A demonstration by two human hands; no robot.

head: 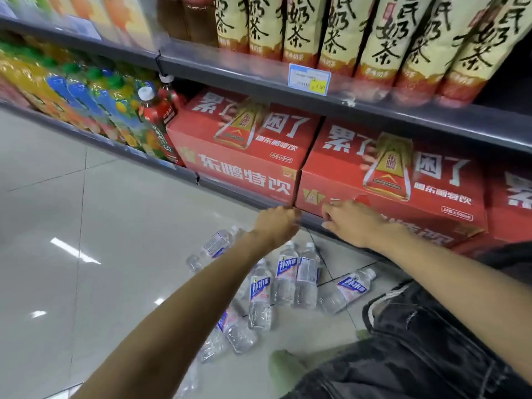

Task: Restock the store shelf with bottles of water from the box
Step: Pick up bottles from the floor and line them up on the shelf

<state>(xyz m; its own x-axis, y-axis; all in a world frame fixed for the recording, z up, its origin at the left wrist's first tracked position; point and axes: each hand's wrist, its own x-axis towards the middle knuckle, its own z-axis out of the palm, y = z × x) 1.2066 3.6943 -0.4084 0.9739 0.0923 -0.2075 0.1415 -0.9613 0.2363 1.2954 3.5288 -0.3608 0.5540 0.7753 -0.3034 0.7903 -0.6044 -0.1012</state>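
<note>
Several clear plastic water bottles with blue-and-white labels [260,295] lie scattered on the pale tiled floor [86,226] in front of the dark metal store shelf [244,194], none on the shelf yet. Two red cardboard drink cartons fill the bottom tier: left red carton [239,151] and right red carton [403,180], pushed tight together. Left hand [276,223] is at the seam between them, at the shelf lip, fingers curled under; whether it actually pinches the carton corner cannot be told. Right hand [351,223] rests fingers loosely bent against the right carton's lower front edge, nothing gripped. Likely both hands are set to shift the cartons apart or out, since they occupy the space the bottles need. Tall cream milk-tea bottles [374,38] stand above; orange juice bottles [57,90] sit left.
</note>
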